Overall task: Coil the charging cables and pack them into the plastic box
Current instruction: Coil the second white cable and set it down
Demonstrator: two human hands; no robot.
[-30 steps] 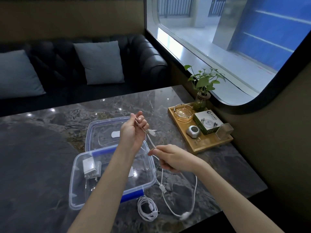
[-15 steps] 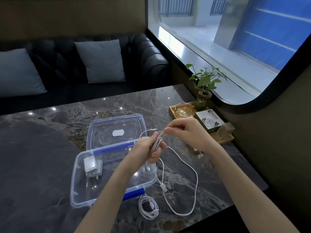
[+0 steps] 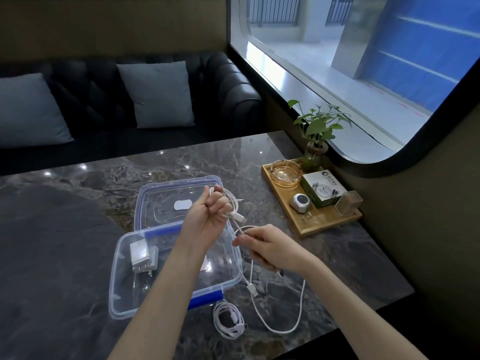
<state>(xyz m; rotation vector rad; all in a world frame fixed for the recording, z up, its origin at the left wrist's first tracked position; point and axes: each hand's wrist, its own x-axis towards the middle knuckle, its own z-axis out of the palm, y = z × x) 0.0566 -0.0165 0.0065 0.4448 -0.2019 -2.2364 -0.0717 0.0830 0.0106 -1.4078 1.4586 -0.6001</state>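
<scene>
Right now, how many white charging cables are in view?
2. One cable is being coiled: loops in the left hand, a strand pinched by the right hand, its tail on the table. One coiled cable lies by the plastic box. The forearms could hide more.

You won't find anything here you can read. The green and white carton (image 3: 322,190) on the wooden tray (image 3: 327,224) carries a round logo and a few printed characters on its top, but they are too small and blurred for you to make out.
</scene>
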